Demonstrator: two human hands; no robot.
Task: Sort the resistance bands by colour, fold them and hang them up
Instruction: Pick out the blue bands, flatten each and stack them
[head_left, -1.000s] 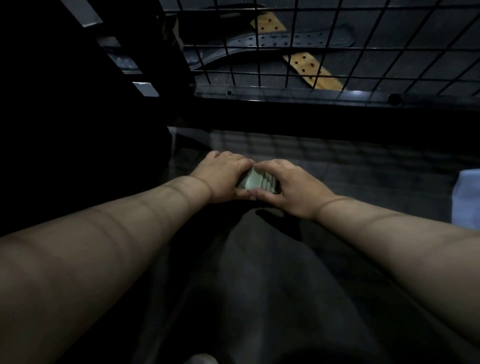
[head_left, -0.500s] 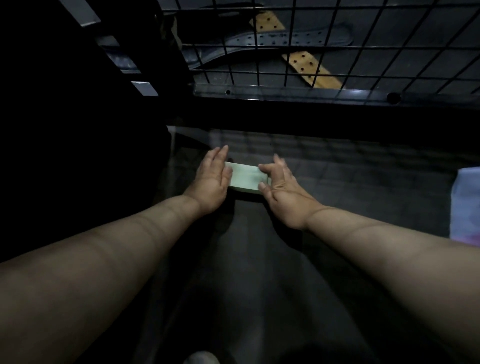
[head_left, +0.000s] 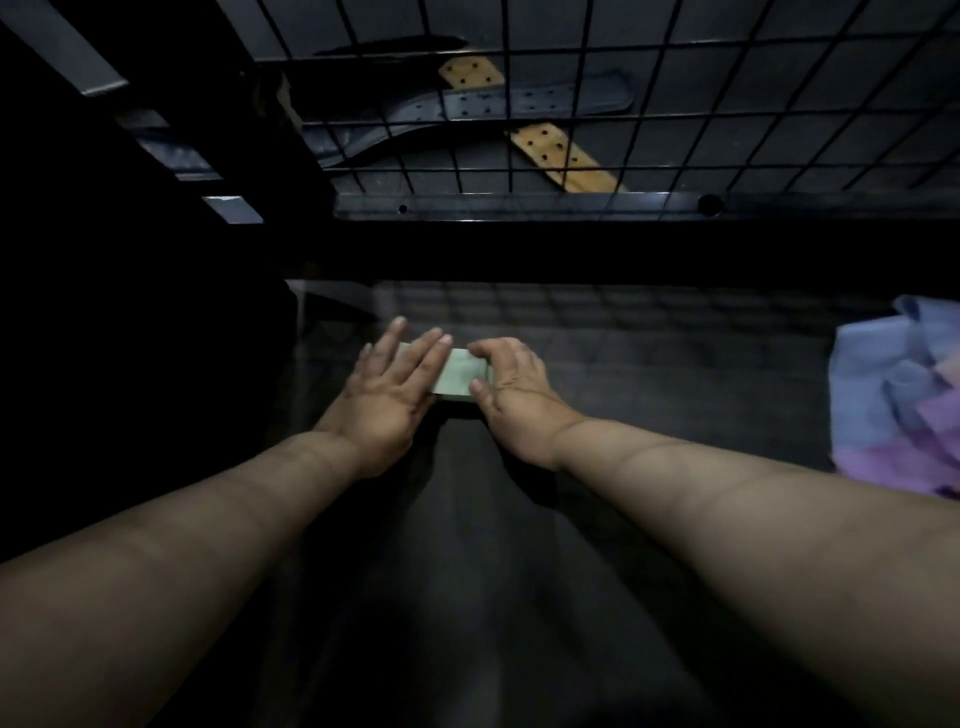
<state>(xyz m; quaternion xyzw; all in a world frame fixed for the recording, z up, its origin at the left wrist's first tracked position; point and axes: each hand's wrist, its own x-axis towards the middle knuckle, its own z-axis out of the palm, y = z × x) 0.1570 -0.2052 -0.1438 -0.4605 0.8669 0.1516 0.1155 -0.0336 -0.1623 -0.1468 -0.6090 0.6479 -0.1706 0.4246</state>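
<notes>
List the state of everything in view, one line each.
Green band: folded, flat on the surface.
Left hand: fingers straight, pressing the band's left end.
Right hand: pinching the band's right end.
Blue-purple bands: loose heap, unfolded, far right.
Belts: black lying across tan, at the back.

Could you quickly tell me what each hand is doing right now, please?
Left hand: open, pressed flat on the folded green resistance band.
Right hand: pinching that band's right end.
</notes>
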